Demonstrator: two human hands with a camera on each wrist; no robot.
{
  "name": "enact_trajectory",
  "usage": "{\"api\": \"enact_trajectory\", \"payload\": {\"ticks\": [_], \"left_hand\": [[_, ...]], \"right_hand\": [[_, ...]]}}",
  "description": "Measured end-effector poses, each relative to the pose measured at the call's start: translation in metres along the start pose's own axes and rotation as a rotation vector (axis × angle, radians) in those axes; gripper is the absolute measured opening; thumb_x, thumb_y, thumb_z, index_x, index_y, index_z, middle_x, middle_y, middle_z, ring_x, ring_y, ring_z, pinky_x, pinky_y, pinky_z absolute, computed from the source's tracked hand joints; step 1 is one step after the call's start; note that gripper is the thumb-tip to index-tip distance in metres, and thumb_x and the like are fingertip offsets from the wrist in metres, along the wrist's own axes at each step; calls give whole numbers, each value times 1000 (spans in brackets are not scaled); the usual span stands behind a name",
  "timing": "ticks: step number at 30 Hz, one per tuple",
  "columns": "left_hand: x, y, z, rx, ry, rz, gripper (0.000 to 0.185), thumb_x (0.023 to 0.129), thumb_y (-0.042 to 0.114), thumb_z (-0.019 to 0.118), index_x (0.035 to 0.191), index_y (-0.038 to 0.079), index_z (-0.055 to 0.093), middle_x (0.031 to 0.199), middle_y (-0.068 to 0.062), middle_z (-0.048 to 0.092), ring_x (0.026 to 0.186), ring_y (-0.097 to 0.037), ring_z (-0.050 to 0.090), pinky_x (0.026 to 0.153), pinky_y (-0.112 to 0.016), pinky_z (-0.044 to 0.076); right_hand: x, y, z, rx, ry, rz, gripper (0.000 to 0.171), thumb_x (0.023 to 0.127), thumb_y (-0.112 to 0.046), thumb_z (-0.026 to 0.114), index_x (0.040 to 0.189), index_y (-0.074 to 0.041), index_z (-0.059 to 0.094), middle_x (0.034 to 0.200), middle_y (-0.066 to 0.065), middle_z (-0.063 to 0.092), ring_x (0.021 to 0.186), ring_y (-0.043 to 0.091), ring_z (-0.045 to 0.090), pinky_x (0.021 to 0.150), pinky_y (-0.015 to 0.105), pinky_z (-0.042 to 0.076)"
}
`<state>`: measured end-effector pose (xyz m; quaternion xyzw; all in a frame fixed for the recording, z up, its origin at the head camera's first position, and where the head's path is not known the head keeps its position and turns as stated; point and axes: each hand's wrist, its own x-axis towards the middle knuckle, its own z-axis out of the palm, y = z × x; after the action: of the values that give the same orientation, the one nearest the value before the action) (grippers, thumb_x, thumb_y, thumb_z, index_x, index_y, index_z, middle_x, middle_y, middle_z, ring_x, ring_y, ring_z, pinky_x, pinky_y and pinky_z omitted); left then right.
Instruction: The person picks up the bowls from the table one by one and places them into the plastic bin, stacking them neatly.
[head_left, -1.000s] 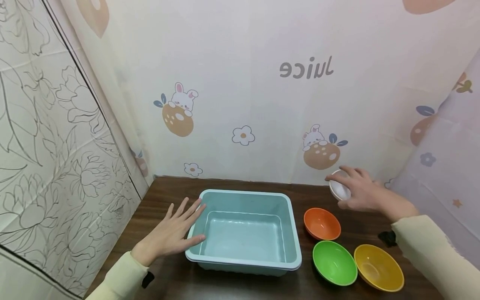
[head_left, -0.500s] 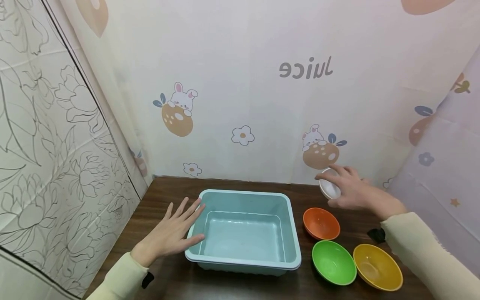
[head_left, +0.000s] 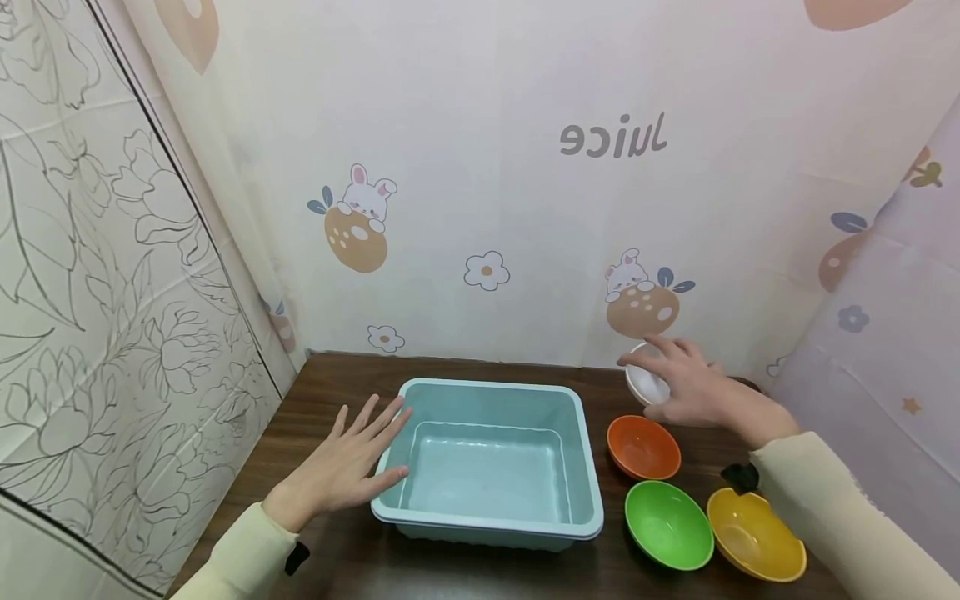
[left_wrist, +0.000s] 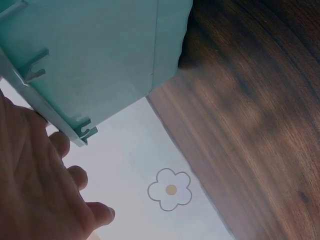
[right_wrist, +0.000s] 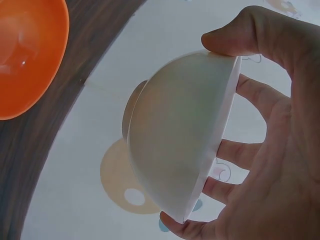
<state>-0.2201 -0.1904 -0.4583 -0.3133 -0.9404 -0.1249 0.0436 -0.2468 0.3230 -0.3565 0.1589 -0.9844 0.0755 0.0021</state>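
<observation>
Head view: right hand [head_left: 693, 387] holds the white bowl [head_left: 647, 383] off the table [head_left: 337, 379], just behind the orange bowl [head_left: 643, 447] and to the right of the teal tub's [head_left: 491, 454] back corner. Right wrist view confirms the grip: thumb on one edge of the rim, fingers [right_wrist: 235, 150] curled across the open side, bowl tipped on its side in the air. Left hand [head_left: 341, 467] lies flat with fingers spread and straight, thumb and fingertips touching the tub's left rim; it holds nothing. Left wrist view shows only the tub's underside edge beside the palm, so contact there is probably light, hard to tell. Green bowl [head_left: 669, 525] sits right of the tub's front corner, yellow bowl [head_left: 753, 533] just right of the green one, partly covered by the right sleeve [head_left: 840, 517].
</observation>
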Motion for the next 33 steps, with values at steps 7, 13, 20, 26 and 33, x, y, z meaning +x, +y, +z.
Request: {"api": "enact_trajectory", "payload": {"ticks": [7,13,20,26,33], "left_hand": [[0,0,0,-17,-24,-11,80,101,54,54,166,24,18,174,0,16,160,-38,11,118,-76,11],[0,0,-1,-22,-32,-10,81,102,58,51,166,23,18,174,0,14,160,-37,9,118,-76,11],[0,0,-2,-38,-38,-16,82,101,60,50,167,25,16,174,1,13,160,-37,9,118,-76,11],[0,-1,-2,-52,-39,-14,82,101,57,53,167,25,17,174,1,13,160,-38,9,118,-77,12],[0,-1,-3,-44,-53,-14,82,101,61,50,167,28,13,175,2,10,160,-37,8,118,-76,12]], "right_hand": [[0,-7,-2,9,0,-17,71,74,-27,80,142,-32,59,165,23,24,137,60,26,84,91,32],[-2,-16,-5,4,12,-36,73,73,-26,80,143,-33,58,166,21,22,139,60,25,80,86,37],[0,-28,-6,25,22,-72,72,75,-24,80,143,-31,59,167,21,21,141,61,21,83,90,33],[2,-41,-5,45,28,-96,72,75,-24,80,142,-35,58,166,21,24,142,58,23,84,90,33],[8,-55,-5,44,44,-128,70,76,-24,77,143,-35,58,166,21,25,142,56,25,88,89,34]]}}
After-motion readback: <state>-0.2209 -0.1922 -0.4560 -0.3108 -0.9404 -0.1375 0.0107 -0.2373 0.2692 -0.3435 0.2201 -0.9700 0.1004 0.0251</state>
